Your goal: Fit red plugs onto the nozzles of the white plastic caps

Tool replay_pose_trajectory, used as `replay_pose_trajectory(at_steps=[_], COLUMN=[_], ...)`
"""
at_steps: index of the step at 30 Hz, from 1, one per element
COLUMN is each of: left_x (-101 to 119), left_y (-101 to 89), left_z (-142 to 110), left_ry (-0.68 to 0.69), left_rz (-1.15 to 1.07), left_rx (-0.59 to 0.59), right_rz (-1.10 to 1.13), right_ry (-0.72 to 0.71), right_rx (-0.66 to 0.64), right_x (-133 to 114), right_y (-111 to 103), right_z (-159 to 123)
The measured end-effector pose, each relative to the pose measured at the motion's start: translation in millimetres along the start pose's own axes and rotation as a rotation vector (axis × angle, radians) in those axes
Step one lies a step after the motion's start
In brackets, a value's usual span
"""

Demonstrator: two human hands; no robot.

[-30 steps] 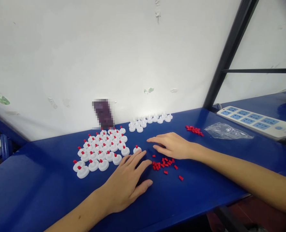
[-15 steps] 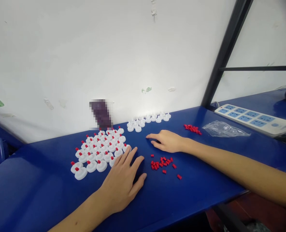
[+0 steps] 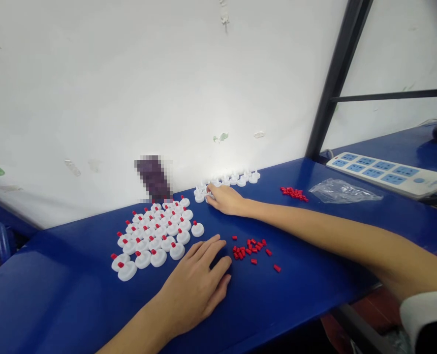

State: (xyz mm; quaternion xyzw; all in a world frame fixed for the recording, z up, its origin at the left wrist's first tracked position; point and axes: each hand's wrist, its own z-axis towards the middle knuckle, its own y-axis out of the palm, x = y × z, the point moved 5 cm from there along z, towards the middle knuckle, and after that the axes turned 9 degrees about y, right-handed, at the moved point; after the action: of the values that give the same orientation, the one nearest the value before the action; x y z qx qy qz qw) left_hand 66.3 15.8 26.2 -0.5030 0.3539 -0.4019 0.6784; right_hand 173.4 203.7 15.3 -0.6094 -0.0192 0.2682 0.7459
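Observation:
My right hand (image 3: pixel 226 199) is at the near-left end of a back row of white nozzle caps (image 3: pixel 254 177). Its thumb and index finger close round one white nozzle cap (image 3: pixel 208 196), partly hidden by the fingers. My left hand (image 3: pixel 200 282) rests palm down near the table's front, fingers stretched and holding nothing. Just right of its fingertips lies a loose pile of small red tips (image 3: pixel 248 250). Left of it stands a large group of white caps topped with red tips (image 3: pixel 158 257); one capped piece (image 3: pixel 198 229) sits slightly apart on the right.
A second heap of red tips (image 3: pixel 294 193) lies at the right, beside a clear plastic bag (image 3: pixel 344 191). Beyond is a white power strip (image 3: pixel 388 172). A black metal post (image 3: pixel 332 83) rises behind the blue table (image 3: pixel 74 300). A pixelated dark object (image 3: pixel 152 177) leans on the wall.
My right hand has moved left and back to the white row, its fingers closing round a cap. My left hand has shifted right and nearer, away from the red-tipped group.

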Motion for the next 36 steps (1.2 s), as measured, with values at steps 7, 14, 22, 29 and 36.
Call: replay_pose_trajectory(at_steps=[7, 14, 22, 29, 36], left_x=[-12, -30, -21, -22, -24], left_y=[5.3, 5.3, -6.1, 5.8, 11.9], left_z=[-6, -17, -19, -11, -10], left_ry=[-0.233, -0.579, -0.379, -0.408, -0.488], left_rz=[-0.106, -0.297, -0.504, -0.47, -0.478], left_rx=[0.061, 0.225, 0.398, 0.169, 0.068], right_rz=[0.171, 0.31, 0.555, 0.527, 0.53], right_ry=[-0.179, -0.689, -0.577, -0.467, -0.42], right_rx=[0.017, 0.122, 0.0, -0.205, -0.204], right_x=[-25, -65, -76, -47, -40], right_y=[-13, -58, -74, -67, -57], right_z=[-31, -134, -144, -123, -118])
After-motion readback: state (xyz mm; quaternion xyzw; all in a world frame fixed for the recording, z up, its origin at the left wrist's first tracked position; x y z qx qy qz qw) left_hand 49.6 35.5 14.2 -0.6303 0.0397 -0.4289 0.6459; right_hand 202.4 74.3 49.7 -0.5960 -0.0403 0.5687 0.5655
